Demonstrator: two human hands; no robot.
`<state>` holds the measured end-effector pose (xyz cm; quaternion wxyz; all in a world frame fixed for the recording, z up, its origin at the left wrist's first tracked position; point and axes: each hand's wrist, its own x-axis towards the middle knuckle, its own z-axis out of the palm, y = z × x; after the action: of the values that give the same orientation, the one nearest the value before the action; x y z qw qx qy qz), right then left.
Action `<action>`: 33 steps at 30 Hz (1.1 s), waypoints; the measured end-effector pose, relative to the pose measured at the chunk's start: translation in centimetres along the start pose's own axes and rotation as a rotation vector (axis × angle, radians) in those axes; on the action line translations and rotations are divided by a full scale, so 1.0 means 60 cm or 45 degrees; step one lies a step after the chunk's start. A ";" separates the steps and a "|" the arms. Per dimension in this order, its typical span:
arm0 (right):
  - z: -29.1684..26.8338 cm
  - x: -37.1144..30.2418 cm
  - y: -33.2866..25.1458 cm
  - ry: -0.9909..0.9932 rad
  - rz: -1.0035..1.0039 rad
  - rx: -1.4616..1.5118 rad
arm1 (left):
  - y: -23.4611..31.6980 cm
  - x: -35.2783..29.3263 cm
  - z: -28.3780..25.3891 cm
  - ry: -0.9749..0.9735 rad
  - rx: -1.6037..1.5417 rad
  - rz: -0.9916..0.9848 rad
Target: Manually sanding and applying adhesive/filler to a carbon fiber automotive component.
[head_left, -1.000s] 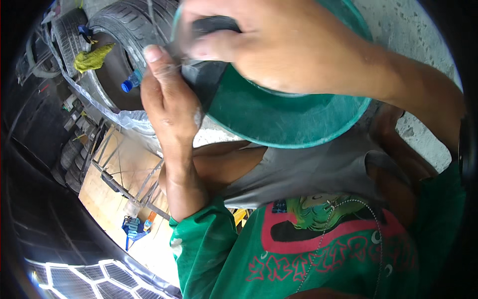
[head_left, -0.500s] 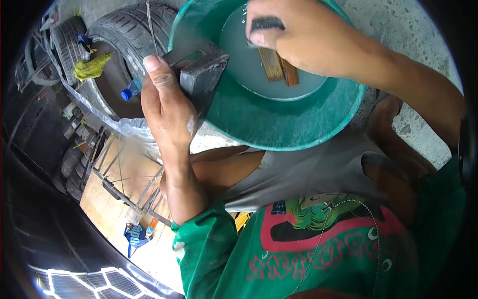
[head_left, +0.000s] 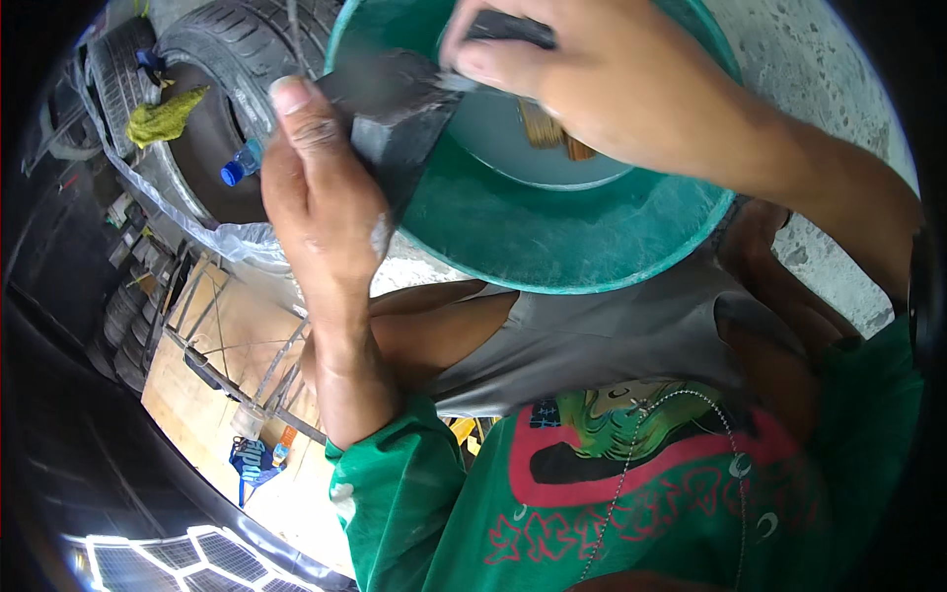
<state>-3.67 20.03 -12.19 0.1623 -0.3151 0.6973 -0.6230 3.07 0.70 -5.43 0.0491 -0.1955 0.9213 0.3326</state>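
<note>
My left hand (head_left: 330,202) is closed round a dark grey block (head_left: 385,143), thumb on its near-left side, holding it over the left rim of a green basin (head_left: 552,247). My right hand (head_left: 582,69) grips a small black piece (head_left: 508,30), whose kind I cannot make out. Fingers of that hand meet the block's upper right end. Cloudy water (head_left: 493,148) fills the bottom of the basin. Two brown, wooden-looking pieces (head_left: 541,126) lie in it, partly hidden under my right hand.
Tyres (head_left: 237,59) lie at the upper left, with a yellow-green cloth (head_left: 166,116) and a blue-capped bottle (head_left: 242,163). A plywood board (head_left: 212,365) and metal frame (head_left: 252,400) are farther down. My legs (head_left: 434,345) flank the basin's near side.
My right hand has moved left with the black piece, from over the water to the block. The block stays in my left hand. The view has shifted slightly.
</note>
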 end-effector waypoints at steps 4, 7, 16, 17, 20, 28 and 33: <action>-0.001 0.026 0.006 0.032 0.022 0.134 | 0.004 0.006 0.007 0.027 0.011 0.003; 0.022 0.018 0.007 -0.013 0.351 0.357 | -0.004 -0.004 0.006 0.026 -0.048 0.038; -0.024 0.056 -0.039 0.030 0.556 0.549 | 0.005 -0.005 -0.003 -0.001 -0.110 -0.101; -0.025 0.039 -0.039 0.021 0.543 0.549 | 0.002 -0.006 -0.009 -0.006 -0.092 -0.135; -0.001 -0.001 -0.014 0.125 0.124 0.135 | 0.007 -0.003 -0.002 -0.033 -0.080 -0.136; 0.040 0.039 -0.005 0.281 0.273 0.174 | 0.009 -0.001 0.000 0.042 0.035 -0.045; 0.026 0.007 0.006 0.253 0.077 0.308 | 0.012 -0.003 0.006 -0.018 0.011 -0.135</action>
<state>-3.11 18.56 -12.77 0.1479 -0.2089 0.6391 -0.7253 2.93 1.50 -5.25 0.0740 -0.2415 0.9107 0.3268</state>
